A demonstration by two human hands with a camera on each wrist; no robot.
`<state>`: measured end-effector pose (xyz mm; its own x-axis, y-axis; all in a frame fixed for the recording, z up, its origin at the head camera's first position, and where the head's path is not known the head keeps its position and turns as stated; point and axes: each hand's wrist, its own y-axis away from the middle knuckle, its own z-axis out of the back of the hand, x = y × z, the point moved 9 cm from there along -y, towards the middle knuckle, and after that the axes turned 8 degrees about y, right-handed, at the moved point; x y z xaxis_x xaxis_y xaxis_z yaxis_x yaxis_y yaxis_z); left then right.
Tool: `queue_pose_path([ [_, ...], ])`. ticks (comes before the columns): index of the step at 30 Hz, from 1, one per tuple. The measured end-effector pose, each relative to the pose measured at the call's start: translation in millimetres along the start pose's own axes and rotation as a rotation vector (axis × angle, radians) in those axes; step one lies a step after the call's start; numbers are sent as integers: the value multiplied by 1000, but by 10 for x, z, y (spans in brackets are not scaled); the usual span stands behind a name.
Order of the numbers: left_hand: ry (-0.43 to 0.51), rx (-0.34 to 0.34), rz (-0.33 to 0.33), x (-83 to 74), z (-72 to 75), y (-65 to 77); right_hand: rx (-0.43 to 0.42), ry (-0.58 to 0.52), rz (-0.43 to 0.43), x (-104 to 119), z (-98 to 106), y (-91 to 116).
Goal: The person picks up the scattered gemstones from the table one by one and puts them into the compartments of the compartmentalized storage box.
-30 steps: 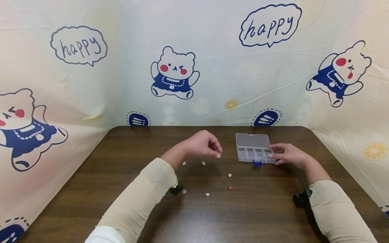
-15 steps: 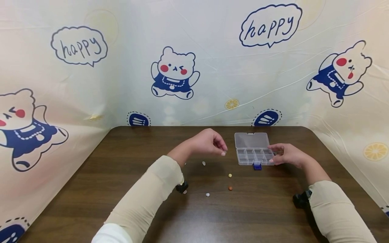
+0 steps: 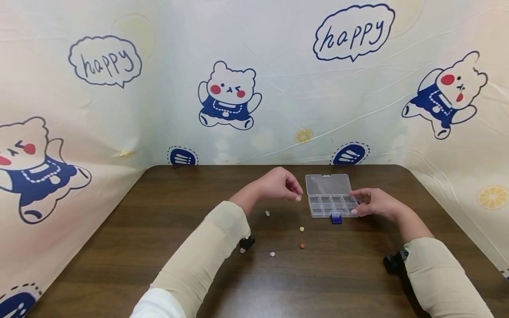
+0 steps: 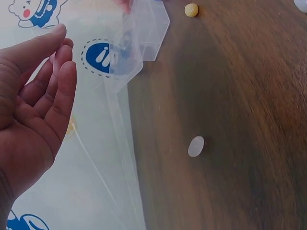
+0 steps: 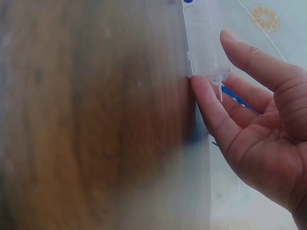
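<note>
A clear plastic compartment box (image 3: 333, 206) with a blue latch stands at the back right of the table, its lid (image 3: 328, 184) swung back. My right hand (image 3: 377, 203) holds the box's right end between thumb and fingers. In the right wrist view, a fingertip (image 5: 200, 84) touches the box's corner. Just left of the box, my left hand (image 3: 278, 184) is raised above the table with thumb and fingertips pinched together. A tiny pale pebble seems to be between them, mostly hidden. Below that hand lies a white pebble (image 4: 195, 146).
More small pebbles lie on the brown table (image 3: 342, 274): a yellow one (image 3: 301, 229), an orange-brown one (image 3: 301, 246), a white one (image 3: 272, 254) and a pinkish one (image 3: 242, 251) beside the left wrist strap. A printed cloth (image 3: 278, 88) hangs behind.
My left hand has moved right, nearer the box. The box has shifted slightly left and tipped so its compartments show more, with my right hand still on its end.
</note>
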<state>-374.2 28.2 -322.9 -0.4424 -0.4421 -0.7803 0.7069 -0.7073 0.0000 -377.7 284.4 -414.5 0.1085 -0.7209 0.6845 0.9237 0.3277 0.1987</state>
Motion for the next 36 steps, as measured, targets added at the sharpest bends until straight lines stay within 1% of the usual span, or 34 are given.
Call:
queue_pose_path([
  [6,-8,6,2,8,-48,-92,1,-7,-8,5,14,4],
  [12,17,-4,9,10,-79,-175,7,-16,7,51,5,18],
  [19,48,-18,45,46,-105,-240,8,-5,3,48,5,34],
  [21,57,-21,54,58,-115,-258,10,-17,-1,41,0,30],
  [27,70,-34,59,74,-146,-333,22,-59,-1,36,-26,20],
  [32,75,-40,66,79,-171,-392,19,-46,-1,31,-27,23],
  [36,81,-52,88,107,-188,-436,17,-47,-2,32,-25,25],
])
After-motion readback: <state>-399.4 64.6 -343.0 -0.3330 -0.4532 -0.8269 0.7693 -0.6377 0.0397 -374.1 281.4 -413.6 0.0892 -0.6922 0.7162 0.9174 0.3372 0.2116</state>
